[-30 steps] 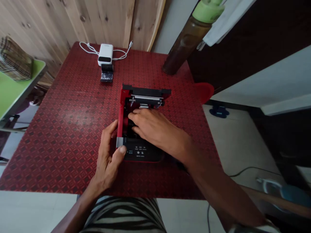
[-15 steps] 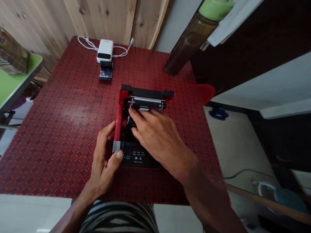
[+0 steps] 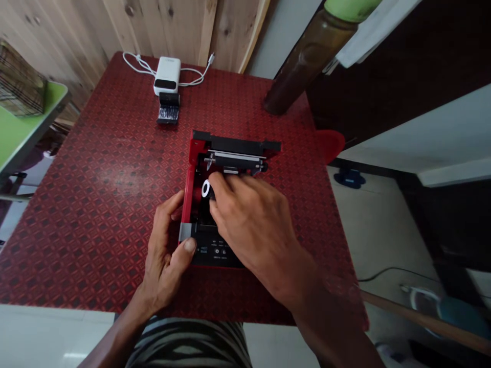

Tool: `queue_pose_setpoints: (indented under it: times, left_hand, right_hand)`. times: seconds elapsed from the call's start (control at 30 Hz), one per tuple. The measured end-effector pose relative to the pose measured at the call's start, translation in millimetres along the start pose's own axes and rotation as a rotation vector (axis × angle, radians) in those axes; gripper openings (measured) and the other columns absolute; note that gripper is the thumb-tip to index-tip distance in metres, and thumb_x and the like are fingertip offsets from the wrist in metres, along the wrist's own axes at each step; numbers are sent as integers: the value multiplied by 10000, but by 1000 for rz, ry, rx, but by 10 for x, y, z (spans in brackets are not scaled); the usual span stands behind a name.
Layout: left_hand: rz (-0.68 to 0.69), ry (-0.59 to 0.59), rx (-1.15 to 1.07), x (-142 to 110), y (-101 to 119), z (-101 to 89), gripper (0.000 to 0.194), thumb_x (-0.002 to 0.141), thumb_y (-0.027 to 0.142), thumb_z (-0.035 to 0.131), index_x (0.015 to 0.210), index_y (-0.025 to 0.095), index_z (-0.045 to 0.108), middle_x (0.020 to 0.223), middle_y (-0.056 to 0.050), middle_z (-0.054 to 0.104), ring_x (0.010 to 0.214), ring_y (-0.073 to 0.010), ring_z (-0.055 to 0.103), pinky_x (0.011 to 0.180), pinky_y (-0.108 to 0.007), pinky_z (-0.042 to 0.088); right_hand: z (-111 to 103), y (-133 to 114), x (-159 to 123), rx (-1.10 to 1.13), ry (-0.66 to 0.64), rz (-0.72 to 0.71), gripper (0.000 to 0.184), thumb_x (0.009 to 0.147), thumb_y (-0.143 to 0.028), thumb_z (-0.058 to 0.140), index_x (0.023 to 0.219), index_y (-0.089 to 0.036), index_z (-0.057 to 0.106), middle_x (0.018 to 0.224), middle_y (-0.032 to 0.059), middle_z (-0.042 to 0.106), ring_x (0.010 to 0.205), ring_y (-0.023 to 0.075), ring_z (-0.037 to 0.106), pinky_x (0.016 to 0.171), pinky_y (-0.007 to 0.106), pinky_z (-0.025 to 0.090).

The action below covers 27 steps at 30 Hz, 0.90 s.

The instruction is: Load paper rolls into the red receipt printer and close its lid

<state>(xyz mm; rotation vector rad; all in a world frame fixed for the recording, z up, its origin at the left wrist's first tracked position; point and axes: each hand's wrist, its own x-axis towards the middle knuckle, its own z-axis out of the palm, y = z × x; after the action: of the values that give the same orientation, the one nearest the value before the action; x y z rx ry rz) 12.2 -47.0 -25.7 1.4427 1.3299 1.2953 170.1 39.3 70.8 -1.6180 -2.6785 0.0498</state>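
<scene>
A red and black portable printer [image 3: 209, 244] sits on the table in front of me, its lid [image 3: 236, 144] raised at the far side. My left hand [image 3: 168, 255] grips the printer's near left corner, thumb on top of the grey latch area and fingers along the red side wall. Inside the open bay, my right hand [image 3: 255, 217] is closed around a dark roll with a white ring-shaped core end [image 3: 206, 188]. Most of the roll is hidden under the fingers.
Farther back on the red patterned table [image 3: 115, 204] lie a white power bank [image 3: 168, 74] with a white cable and a small black roll with a shiny strip [image 3: 168, 110]. A tall brown bottle [image 3: 307, 64] with a green cap stands at the back right.
My right hand has lifted slightly in the bay, and the roll's white core end now shows clearly beside the fingers. The left hand keeps its hold on the printer.
</scene>
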Motion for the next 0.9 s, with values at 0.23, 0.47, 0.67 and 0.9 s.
queue_pose_setpoints:
  times: [0.23,0.47,0.67,0.9]
  left_hand:
    - [-38,7,-5,-6,17,-16,635,1132,566,621,1727,358,551,1657,-82,635,1463,-359,620,1196,-522,543]
    - [-43,35,22,-3,11,-16,633,1112,551,624,1712,350,583,1637,-75,667,1383,-349,667,1084,-480,572]
    - [-32,52,46,17,15,-10,638,1100,567,627,1697,341,610,1545,-67,720,1256,-327,709,999,-446,580]
    - [-20,56,107,18,-1,-30,650,1103,596,610,1706,354,603,1581,-51,698,1316,-344,683,1053,-456,559]
  right_hand:
    - [-142,444,-451,332,417,-49,286,1086,-169,698,1350,-258,762,1211,76,865,1122,298,773,1006,473,622]
    - [448,1224,-413,836,657,449,286,867,-383,858,1096,-269,729,1029,25,807,868,223,716,732,360,555]
    - [1003,1185,-261,975,371,377,310,841,-424,793,1047,-245,648,1013,40,793,910,223,739,817,372,552]
    - [1016,1157,-324,910,287,313,331,928,-407,771,1195,-232,683,1192,99,832,1077,264,780,956,438,598]
